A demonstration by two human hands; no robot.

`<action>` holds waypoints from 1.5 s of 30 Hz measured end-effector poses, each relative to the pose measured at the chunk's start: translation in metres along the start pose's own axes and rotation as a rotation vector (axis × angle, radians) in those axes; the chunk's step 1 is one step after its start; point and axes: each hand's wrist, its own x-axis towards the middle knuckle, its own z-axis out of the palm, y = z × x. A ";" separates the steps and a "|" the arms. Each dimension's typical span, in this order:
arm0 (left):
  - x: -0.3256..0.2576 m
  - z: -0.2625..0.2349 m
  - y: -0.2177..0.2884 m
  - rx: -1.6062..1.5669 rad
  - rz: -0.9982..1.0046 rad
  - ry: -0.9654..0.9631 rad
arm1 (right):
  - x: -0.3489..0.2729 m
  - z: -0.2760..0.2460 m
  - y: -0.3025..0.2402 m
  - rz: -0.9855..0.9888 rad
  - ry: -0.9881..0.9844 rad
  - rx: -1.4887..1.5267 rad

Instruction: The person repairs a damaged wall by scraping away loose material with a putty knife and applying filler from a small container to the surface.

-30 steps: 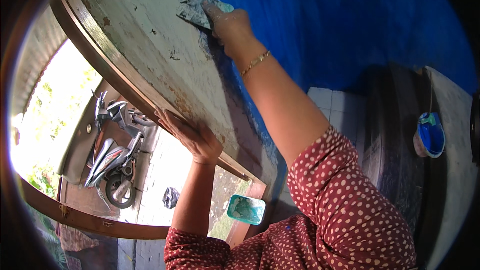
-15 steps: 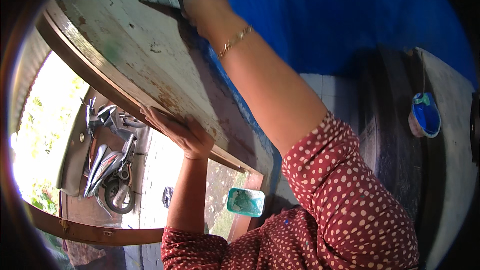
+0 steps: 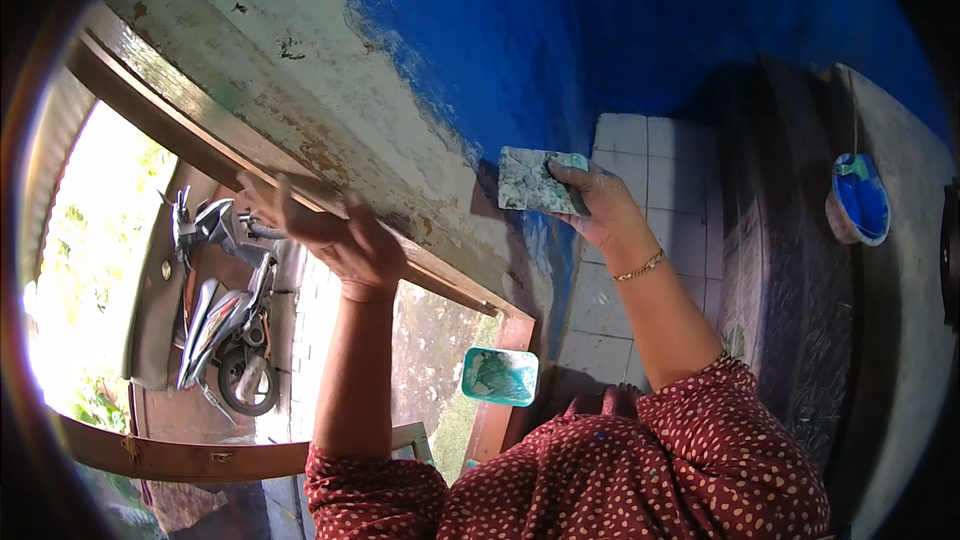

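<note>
My right hand (image 3: 603, 208) grips a flat rectangular putty spreader (image 3: 530, 178), its face smeared grey, white and green, thumb on top. It is held in front of the lower part of the wall, near where the bare plaster (image 3: 345, 70) borders the blue paint (image 3: 500, 30). Whether it touches the wall I cannot tell. The plaster is pale and rough, with brown flaked patches. My left hand (image 3: 350, 248), slightly blurred, is raised with spread fingers beside the wooden frame (image 3: 455, 290) of the opening and holds nothing.
A teal tray (image 3: 499, 402) with whitish paste inside rests on the wooden sill below my hands. On the right hangs a container with blue paint (image 3: 862, 205). White floor tiles (image 3: 600, 305) lie beneath. A motorbike (image 3: 225, 330) stands outside the opening.
My right hand has come down from high on the plaster, towards me and to the right, still with the spreader. My left hand has shifted slightly left, its fingers lifting and spreading.
</note>
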 end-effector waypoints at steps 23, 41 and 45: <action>0.076 0.009 0.003 0.003 -0.042 0.096 | -0.039 0.035 0.144 -1.079 -0.079 -1.275; 0.078 0.001 -0.003 0.228 0.083 0.085 | -0.029 -0.152 0.192 -0.485 0.150 -1.614; 0.068 0.015 -0.010 0.223 0.234 0.075 | 0.015 -0.081 0.125 -1.037 0.370 -1.279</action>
